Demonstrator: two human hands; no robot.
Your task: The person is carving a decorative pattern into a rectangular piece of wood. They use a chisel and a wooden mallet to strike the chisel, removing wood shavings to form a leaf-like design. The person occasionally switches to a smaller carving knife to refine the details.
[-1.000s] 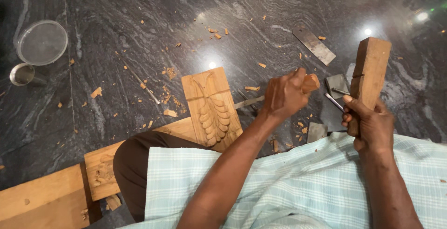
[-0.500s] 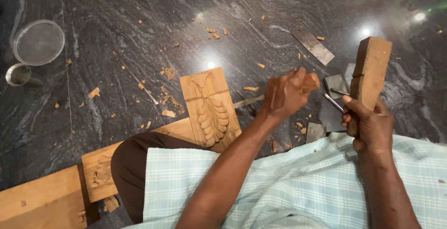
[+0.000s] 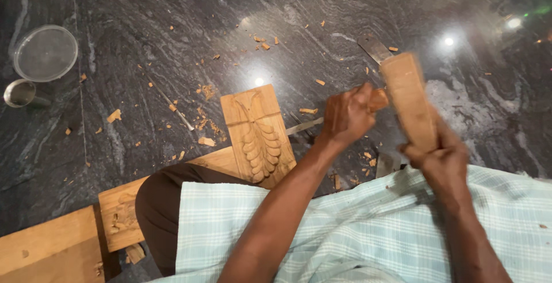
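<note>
The dark stone floor (image 3: 144, 18) carries everything, and wood chips (image 3: 204, 126) are scattered over its middle. The person sits on it with a light checked cloth (image 3: 322, 225) over the lap. A long plank (image 3: 52, 248) lies at the lower left corner, and the carved wooden block (image 3: 259, 136) with a leaf pattern rests against it near the middle.

The right hand (image 3: 437, 159) is closed around a wooden mallet (image 3: 408, 102). Compared with half a second ago, the mallet is tilted more to the left and looks blurred, and it is now just beside the left hand. The left hand (image 3: 345, 116) is closed around the wooden handle of a chisel (image 3: 376, 100), in about the same place as before.

At the upper left edge of the floor lie a round clear lid (image 3: 45, 53) and a small metal cup (image 3: 20, 93); what the cup contains cannot be told.
</note>
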